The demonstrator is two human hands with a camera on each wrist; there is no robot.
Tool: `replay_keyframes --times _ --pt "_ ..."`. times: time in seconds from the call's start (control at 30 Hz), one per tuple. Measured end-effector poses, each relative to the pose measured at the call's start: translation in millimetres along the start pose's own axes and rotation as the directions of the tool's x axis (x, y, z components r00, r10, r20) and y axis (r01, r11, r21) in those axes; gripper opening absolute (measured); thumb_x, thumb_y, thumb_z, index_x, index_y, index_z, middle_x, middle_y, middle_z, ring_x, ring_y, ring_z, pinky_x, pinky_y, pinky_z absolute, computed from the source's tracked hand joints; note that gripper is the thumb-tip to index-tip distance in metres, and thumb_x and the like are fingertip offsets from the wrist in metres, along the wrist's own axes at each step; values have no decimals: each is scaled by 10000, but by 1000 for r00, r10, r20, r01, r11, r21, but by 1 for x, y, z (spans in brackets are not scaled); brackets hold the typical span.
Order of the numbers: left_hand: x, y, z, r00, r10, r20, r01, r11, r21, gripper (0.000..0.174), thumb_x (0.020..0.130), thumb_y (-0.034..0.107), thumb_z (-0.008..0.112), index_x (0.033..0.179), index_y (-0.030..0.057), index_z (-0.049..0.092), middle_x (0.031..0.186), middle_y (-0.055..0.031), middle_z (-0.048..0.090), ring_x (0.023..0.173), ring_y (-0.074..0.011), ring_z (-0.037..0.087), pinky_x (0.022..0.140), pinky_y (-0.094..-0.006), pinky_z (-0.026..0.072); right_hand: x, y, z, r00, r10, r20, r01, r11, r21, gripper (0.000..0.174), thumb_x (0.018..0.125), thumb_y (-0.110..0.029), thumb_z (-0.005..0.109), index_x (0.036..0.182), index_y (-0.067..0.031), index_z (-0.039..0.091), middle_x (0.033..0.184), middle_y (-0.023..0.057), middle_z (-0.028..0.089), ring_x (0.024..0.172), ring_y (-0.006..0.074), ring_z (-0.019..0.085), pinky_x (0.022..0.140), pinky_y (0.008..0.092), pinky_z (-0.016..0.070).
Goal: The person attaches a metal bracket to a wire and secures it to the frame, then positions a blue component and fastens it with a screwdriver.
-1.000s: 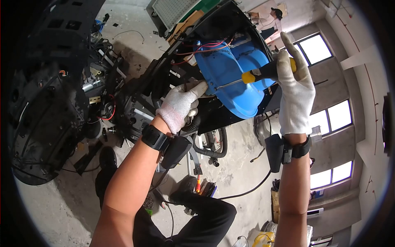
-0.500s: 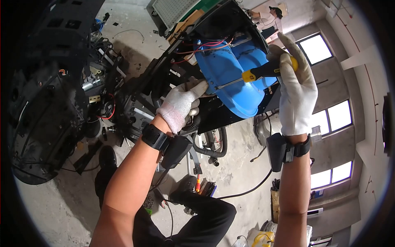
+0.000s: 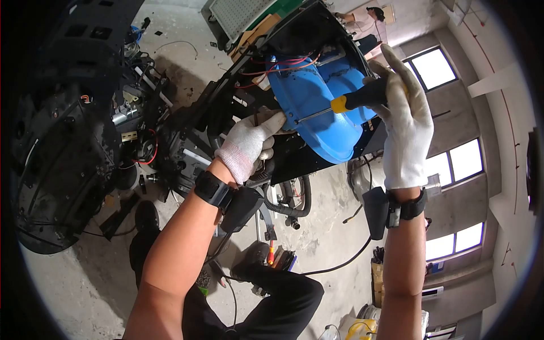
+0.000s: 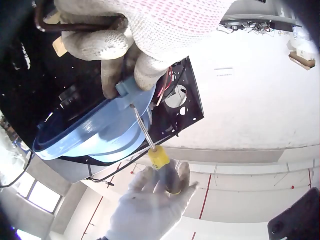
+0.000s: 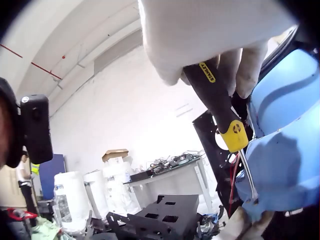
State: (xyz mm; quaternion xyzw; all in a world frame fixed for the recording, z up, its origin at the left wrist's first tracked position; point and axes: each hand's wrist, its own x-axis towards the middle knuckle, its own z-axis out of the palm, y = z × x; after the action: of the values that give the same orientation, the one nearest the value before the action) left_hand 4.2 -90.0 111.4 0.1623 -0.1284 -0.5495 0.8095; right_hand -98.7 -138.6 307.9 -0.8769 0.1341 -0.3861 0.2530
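Observation:
My gloved right hand (image 3: 408,133) holds a black and yellow screwdriver (image 3: 357,101) by its handle, with some fingers extended along it. The shaft points left, and its tip meets a screw spot on a tab at the edge of a blue plastic housing (image 3: 306,90). My gloved left hand (image 3: 246,141) grips that tab close beside the tip. In the left wrist view, thumb and finger pinch the blue tab (image 4: 130,90), and a dark bent rod (image 4: 70,26) runs into the curled fingers. The right wrist view shows the screwdriver shaft (image 5: 247,175) against the tab.
A black frame (image 3: 317,25) with red wires (image 3: 294,65) surrounds the housing. Black panels (image 3: 62,141) and loose parts lie at the left. A ribbed hose (image 3: 289,209) hangs below. Another person (image 3: 368,25) is at the back, and a cable (image 3: 340,266) crosses the floor.
My right hand's fingers shift around the screwdriver handle, and the handle rolls a little. The left hand stays at the tab. The person behind moves slightly left.

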Motion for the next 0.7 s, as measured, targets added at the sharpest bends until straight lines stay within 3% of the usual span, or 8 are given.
replay_keyframes --times 0.13,0.2,0.27,0.37,0.43,0.5,0.53,0.7 --pt "1 -2 -1 1000 14 3 -14 1000 13 104 862 189 656 876 136 567 689 85 482 477 -3 330 407 -182 277 2 2 0 990 126 -65 -135 980 -145 356 931 -184 547 1258 -44 525 1054 87 650 943 136 623 857 276 496" --pt "1 -1 -1 1000 18 -7 -18 1000 18 103 863 190 654 877 135 568 692 82 492 477 -3 330 407 -181 278 2 11 -3 999 -30 -26 29 998 -59 345 933 -203 549 1240 -46 539 1063 83 647 931 141 631 851 273 500" --pt "2 -2 -4 1000 18 12 -18 998 68 203 893 214 610 1037 73 585 937 -44 638 510 -5 366 415 -157 302 2 9 -6 999 -40 3 40 999 -2 351 920 -207 574 1219 -25 555 1041 68 650 921 123 620 842 251 484" --pt "0 0 1 1000 7 -4 -7 1000 10 83 869 172 643 890 130 574 736 66 534 482 -5 337 412 -175 293 1 7 -6 999 -38 28 35 994 103 358 908 -205 598 1199 0 566 1019 59 652 906 111 612 849 239 466" --pt "3 -3 -2 1000 9 -2 -9 1000 4 81 870 171 641 894 129 577 750 61 549 484 -5 341 414 -174 294 -1 5 -4 999 -27 25 23 988 153 357 908 -198 596 1201 4 562 1019 64 651 902 118 615 865 250 464" --pt "4 -5 -5 1000 14 -3 -14 1000 -2 79 870 170 640 898 128 579 763 57 563 487 -4 345 415 -173 296 -3 1 -2 989 141 -50 -145 985 -92 335 941 -175 525 1222 6 540 1047 90 642 947 135 603 886 279 465" --pt "4 -5 -6 1000 19 9 -19 1000 2 80 872 173 639 904 129 581 760 57 567 490 -5 347 416 -172 296 -2 3 -2 989 140 -48 -144 985 -89 335 941 -175 525 1222 6 540 1047 90 642 947 135 603 886 279 465" --pt "0 -1 0 1000 11 -25 -10 999 42 95 868 192 646 915 132 590 752 59 567 492 -10 355 413 -171 296 7 17 -12 993 -91 76 86 994 72 364 918 -235 583 1201 -6 565 1026 62 647 885 92 595 771 213 487"
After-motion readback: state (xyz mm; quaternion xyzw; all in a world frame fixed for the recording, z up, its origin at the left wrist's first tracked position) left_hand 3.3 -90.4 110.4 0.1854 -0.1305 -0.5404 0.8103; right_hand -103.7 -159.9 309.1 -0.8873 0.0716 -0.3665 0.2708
